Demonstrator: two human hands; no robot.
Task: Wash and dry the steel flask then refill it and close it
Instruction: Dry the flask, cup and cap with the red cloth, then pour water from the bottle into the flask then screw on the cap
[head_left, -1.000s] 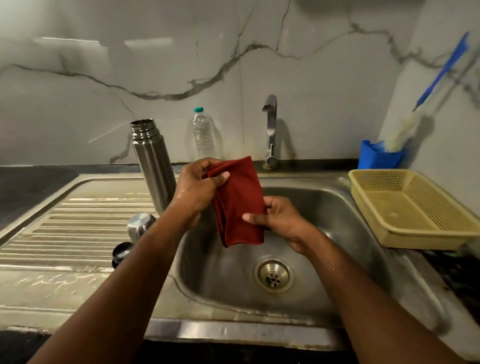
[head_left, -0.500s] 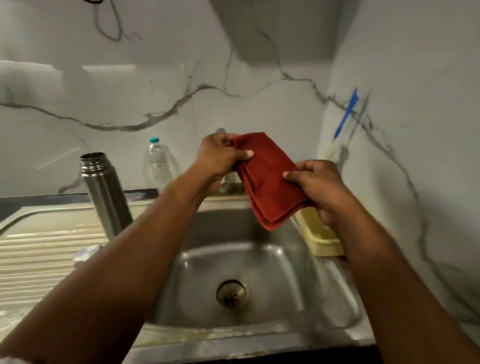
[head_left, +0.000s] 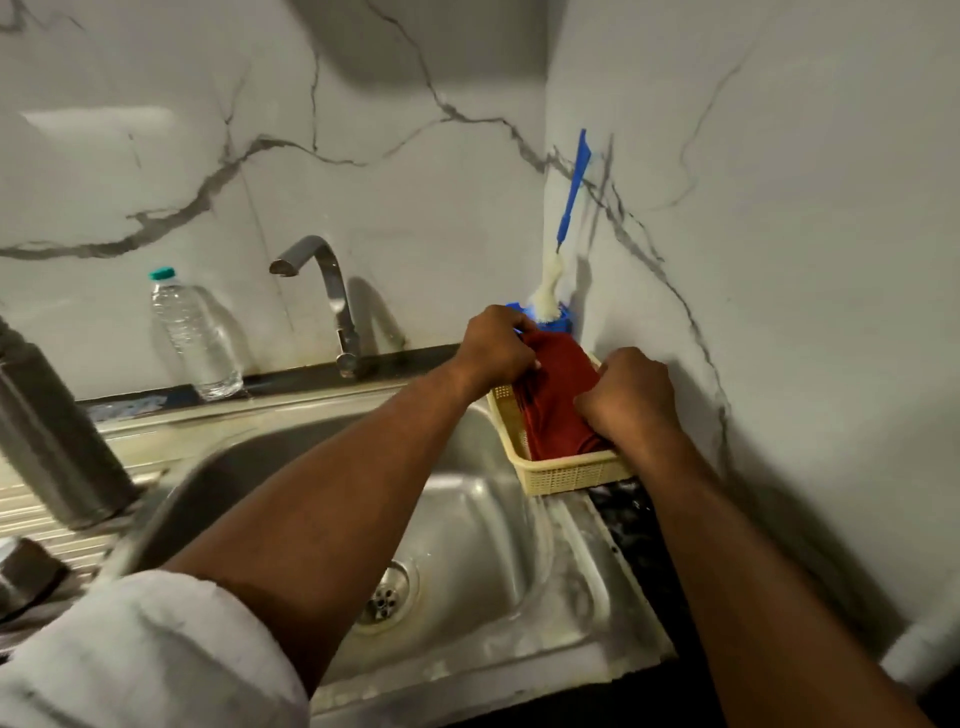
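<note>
The steel flask (head_left: 49, 431) stands upright and blurred on the draining board at the left edge, its top cut off by the frame. A steel cap (head_left: 21, 571) lies near it at the lower left. A folded red cloth (head_left: 556, 410) lies in the yellow basket (head_left: 571, 475) to the right of the sink. My left hand (head_left: 496, 348) grips the cloth's far end and my right hand (head_left: 626, 397) grips its near right side, both with curled fingers. A plastic water bottle (head_left: 195, 338) with a green cap stands by the back wall.
The steel sink basin (head_left: 467, 545) with its drain lies below my arms. The tap (head_left: 332, 291) rises behind it. A blue-handled brush (head_left: 569, 208) stands in a blue holder (head_left: 558, 325) in the corner behind the basket. The marble wall is close on the right.
Both hands carried the red cloth from above the sink to the right and down into the yellow basket. The view swung right, pushing the flask to the left edge.
</note>
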